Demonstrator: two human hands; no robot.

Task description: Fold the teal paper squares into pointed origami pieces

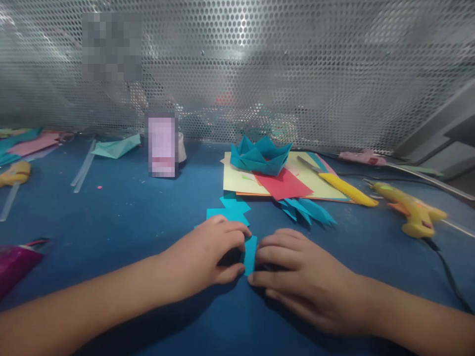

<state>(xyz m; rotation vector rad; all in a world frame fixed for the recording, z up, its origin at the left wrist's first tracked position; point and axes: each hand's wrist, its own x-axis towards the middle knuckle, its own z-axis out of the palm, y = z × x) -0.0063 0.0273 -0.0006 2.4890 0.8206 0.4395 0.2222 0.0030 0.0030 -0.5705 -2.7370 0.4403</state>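
A small folded strip of blue paper (250,254) lies on the table between my two hands. My left hand (222,247) curls its fingers and thumb onto the strip's left edge. From the right, my right hand (300,272) presses bent fingertips along the other edge. Just beyond my left hand are loose blue paper pieces (226,215), partly covered by it. Farther off, a folded blue paper crown shape (261,155) rests on a stack of coloured paper (237,180), with a red sheet (285,184) in front. Pointed folded blue pieces (309,210) lie near the stack.
A yellow-handled knife (345,188) lies across the stack's right side. Yellow glue gun (411,207) with a cord stands at right, a pink glue gun (363,157) behind. At left are glue sticks (84,165), folded mint paper (117,147) and another yellow tool (17,173). Perforated metal (237,74) backs the table.
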